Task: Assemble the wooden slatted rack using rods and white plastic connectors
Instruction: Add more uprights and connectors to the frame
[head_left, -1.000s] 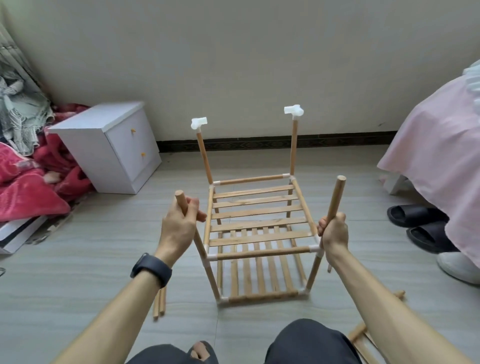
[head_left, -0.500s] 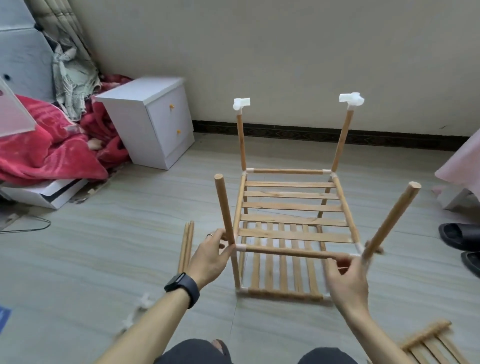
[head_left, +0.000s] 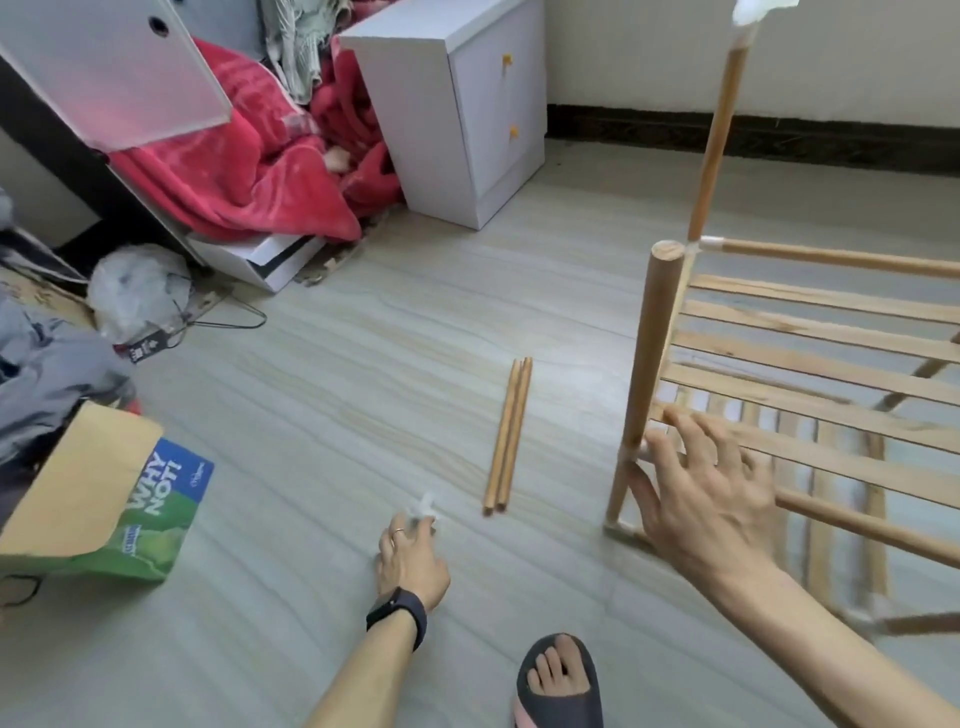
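Rack (head_left: 810, 358) half-built, post (head_left: 652, 338) uncapped. Right hand (head_left: 711, 499) spread beside it; left hand (head_left: 413, 558) at a connector (head_left: 423, 506), grip unclear.

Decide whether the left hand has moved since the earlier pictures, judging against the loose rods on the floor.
Yes. The left hand left the rack's upright and crossed left past the loose rods, down to a white connector.
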